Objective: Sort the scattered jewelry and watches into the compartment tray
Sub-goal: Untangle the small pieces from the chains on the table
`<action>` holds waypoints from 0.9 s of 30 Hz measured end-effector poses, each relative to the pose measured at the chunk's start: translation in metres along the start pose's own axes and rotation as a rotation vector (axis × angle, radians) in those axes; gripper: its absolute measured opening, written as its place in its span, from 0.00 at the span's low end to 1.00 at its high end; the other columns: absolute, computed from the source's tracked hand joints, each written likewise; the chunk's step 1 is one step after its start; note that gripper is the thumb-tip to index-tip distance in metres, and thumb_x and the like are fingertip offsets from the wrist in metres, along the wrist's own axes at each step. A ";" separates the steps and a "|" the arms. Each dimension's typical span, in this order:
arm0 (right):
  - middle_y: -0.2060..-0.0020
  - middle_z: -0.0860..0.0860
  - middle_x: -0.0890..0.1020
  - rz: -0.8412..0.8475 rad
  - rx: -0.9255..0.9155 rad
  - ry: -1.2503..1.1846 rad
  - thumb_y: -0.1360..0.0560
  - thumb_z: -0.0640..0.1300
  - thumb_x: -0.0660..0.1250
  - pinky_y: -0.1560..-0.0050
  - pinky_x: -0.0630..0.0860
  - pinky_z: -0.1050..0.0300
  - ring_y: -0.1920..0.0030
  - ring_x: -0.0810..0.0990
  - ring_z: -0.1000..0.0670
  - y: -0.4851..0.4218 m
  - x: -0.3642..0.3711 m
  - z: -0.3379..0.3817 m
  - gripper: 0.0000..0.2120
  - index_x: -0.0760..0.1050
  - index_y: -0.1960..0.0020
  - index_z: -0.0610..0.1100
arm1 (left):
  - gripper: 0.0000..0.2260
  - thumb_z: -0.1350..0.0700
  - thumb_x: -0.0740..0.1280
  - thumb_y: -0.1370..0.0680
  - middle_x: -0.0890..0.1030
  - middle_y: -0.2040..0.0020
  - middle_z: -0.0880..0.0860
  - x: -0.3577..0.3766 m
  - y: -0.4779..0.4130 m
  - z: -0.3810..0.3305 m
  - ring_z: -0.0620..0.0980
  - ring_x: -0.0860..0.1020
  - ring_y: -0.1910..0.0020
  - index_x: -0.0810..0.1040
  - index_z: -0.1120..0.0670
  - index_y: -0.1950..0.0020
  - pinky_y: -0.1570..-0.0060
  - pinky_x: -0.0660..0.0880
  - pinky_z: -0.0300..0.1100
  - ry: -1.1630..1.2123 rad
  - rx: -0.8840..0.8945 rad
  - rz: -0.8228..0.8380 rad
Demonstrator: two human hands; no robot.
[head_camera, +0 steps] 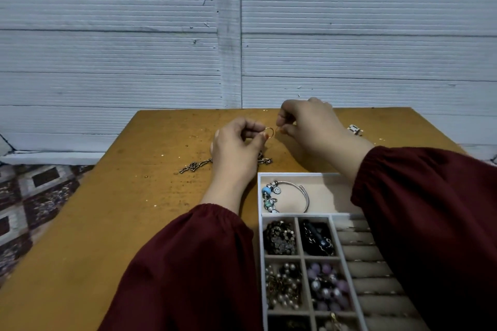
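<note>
1. Nearest us, the compartment tray [261, 263] sits on the right of the table, its pale, felt-like walls squared off. Four small cells are already filled: a dark floral cluster [281, 238], a glossy black piece [317, 240], pearly gold beads [282, 286] and round lilac beads [326, 287].
2. Its padded ring rolls [357, 250] lie in soft ridges, largely under the dark red right sleeve [430, 223]. We cannot tell whether they hold rings.
3. In the wide far cell rests a silvery charm bangle [289, 195], a thin hoop strung with blue and sparkly beads.
4. Beyond the tray, a chunky metal link chain [193, 166] lies loose on the scuffed ochre table [107, 223], passing under the left hand [236, 148]. It is not yet sorted.
5. The left hand pinches a thin gold ring [269, 132] between thumb and forefinger, above the table. Just beside it, the right hand [312, 126] pinches a small gold piece [278, 129] of which only a sliver shows.
6. Farther right, a small silvery metal item [355, 129] lies near the table's far edge, too small to name and also unsorted.
7. We judge the sorting well along, with only these few pieces left.
8. Behind stands a ribbed white panel wall [107, 35].
</note>
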State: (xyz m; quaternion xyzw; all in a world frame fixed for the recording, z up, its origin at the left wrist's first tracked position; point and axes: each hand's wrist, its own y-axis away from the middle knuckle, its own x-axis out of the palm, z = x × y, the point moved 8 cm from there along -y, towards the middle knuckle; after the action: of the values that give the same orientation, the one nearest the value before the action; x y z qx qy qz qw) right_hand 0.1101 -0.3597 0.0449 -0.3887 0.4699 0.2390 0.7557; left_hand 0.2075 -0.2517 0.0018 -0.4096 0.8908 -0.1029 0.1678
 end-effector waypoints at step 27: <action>0.63 0.54 0.82 -0.387 0.424 -0.850 0.29 0.37 0.72 0.55 0.78 0.52 0.58 0.81 0.52 0.276 -0.076 -0.019 0.08 0.79 0.60 0.49 | 0.11 0.56 0.74 0.28 0.78 0.50 0.41 -0.038 0.194 -0.097 0.38 0.72 0.53 0.78 0.40 0.57 0.47 0.71 0.37 -0.112 0.198 -0.098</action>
State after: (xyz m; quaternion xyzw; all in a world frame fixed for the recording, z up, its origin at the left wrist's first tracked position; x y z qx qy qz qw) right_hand -0.1338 -0.2141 0.0081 -0.1749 0.0789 0.1311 0.9726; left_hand 0.0585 -0.0929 0.0371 -0.4390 0.8445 -0.1751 0.2518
